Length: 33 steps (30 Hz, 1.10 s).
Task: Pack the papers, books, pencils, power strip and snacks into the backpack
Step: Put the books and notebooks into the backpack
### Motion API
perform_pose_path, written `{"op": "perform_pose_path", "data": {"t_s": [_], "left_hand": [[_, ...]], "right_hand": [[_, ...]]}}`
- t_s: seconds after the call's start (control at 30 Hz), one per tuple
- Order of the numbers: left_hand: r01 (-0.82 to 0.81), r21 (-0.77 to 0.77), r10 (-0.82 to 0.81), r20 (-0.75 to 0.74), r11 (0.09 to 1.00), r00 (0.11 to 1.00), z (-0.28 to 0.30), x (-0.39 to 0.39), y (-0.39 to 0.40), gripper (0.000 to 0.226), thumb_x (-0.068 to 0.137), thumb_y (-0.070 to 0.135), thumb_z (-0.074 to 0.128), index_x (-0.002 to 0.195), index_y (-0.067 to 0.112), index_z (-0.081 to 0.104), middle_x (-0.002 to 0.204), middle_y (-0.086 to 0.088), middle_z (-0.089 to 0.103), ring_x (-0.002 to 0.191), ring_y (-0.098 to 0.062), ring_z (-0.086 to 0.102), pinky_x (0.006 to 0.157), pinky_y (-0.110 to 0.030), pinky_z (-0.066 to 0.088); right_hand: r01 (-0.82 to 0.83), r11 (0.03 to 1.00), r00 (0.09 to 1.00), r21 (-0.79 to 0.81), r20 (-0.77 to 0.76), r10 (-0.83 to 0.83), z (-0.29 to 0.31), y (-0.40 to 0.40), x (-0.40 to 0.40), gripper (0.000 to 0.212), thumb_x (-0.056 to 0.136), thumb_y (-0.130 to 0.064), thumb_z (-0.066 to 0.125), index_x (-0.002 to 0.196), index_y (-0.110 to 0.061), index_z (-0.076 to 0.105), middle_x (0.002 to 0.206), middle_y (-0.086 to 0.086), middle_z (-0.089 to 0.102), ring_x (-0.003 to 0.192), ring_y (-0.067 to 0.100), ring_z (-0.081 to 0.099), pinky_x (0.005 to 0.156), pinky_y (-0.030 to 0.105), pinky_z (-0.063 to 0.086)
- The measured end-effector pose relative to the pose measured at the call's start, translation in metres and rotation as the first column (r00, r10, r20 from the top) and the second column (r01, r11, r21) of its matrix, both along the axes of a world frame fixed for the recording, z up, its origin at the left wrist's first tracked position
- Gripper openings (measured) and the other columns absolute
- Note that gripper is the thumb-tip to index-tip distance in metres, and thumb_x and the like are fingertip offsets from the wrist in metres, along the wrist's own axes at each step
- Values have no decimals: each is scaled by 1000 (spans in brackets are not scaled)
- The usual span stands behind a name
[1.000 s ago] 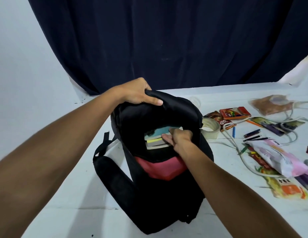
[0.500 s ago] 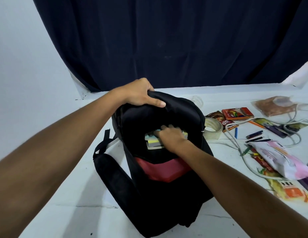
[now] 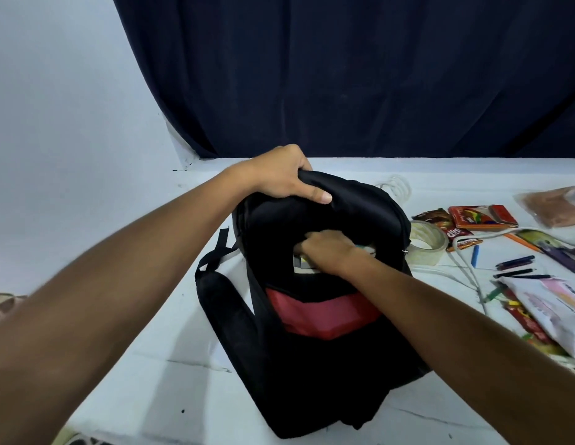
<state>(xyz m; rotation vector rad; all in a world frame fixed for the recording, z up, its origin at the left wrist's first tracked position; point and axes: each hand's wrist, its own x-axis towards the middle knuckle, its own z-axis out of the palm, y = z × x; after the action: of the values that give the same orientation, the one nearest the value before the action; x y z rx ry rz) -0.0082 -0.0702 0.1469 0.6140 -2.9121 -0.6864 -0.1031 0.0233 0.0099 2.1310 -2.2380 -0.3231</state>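
Risk: books (image 3: 303, 264) snagging on bag (image 3: 311, 332) mouth if left hand (image 3: 284, 178), gripping top flap, slackens. Right hand (image 3: 327, 252) inside mouth, curled over books, pressing them down. Snacks (image 3: 549, 311), pencils (image 3: 515, 262), cord (image 3: 469, 268) crowd worktop (image 3: 135, 364) right; free room left, near front edge.

I see both forearms bare and extended forward. Left hand (image 3: 284, 178) is raised higher, palm down, fingers curled over and thumb pressed flat along the front, gripping. Right hand (image 3: 327, 252) sits lower and nearer, knuckles up, wrist bent, fingers curled downward with tips hidden from me.
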Motion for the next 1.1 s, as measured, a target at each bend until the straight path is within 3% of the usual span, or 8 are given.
{"op": "perform_pose_path", "data": {"t_s": [0.5,0.6,0.73,0.83,0.9,0.97,1.03,1.1], "left_hand": [[-44,25,43,9,999,999,-10,3,-2,48,70,51,80,63,7,62,55,3,52,50,-9,46,54,-24,39],[-61,65,61,12,996,998,-19,9,-9,42,72,49,79,60,11,63,53,8,53,49,-6,48,53,-20,40],[-81,90,84,-35,993,996,-23,11,-14,38,72,47,79,58,16,63,52,10,53,49,-3,47,54,-19,40],[-85,82,91,-61,993,994,-13,10,-15,35,74,47,78,68,12,70,62,1,63,55,-4,54,62,-23,45],[-84,63,89,-82,994,993,-5,6,-14,38,75,49,76,77,11,74,74,-8,71,63,-6,59,69,-29,49],[-83,45,88,-101,995,991,3,0,-14,43,76,50,75,83,8,75,85,-16,72,68,-11,60,70,-31,49],[-82,47,87,-114,996,990,11,-5,-14,40,77,48,75,84,9,76,86,-15,73,68,-10,61,71,-29,49],[-88,51,93,-119,995,989,16,-7,-15,35,78,46,75,85,11,77,85,-10,74,67,-5,61,69,-21,49]], "right_hand": [[178,983,976,-43,134,-171,-5,2,5,34,91,-15,56,125,-17,55,122,9,62,110,30,61,75,33,45],[82,993,931,87,350,-107,16,26,6,50,85,-25,69,132,-22,54,125,-2,59,111,20,59,79,25,41],[-65,961,390,268,894,-223,79,83,-26,26,89,-3,63,115,-5,68,101,-2,72,89,9,67,81,22,51],[304,937,149,172,963,-225,88,113,-82,16,92,4,52,91,-1,66,91,20,72,76,27,71,57,22,51],[663,747,364,-51,894,-262,60,119,-126,12,90,-2,57,88,-8,67,91,18,71,82,30,68,56,24,47],[709,693,598,-131,634,-491,20,115,-153,34,83,-19,71,116,-13,63,120,17,64,112,30,58,82,32,48],[673,739,683,-14,394,-615,-22,109,-164,85,76,-45,75,147,-21,35,152,18,30,142,38,22,111,49,27],[679,733,685,35,327,-651,-41,102,-163,104,72,-63,70,153,-29,13,160,17,6,146,41,-3,114,60,5]]}}
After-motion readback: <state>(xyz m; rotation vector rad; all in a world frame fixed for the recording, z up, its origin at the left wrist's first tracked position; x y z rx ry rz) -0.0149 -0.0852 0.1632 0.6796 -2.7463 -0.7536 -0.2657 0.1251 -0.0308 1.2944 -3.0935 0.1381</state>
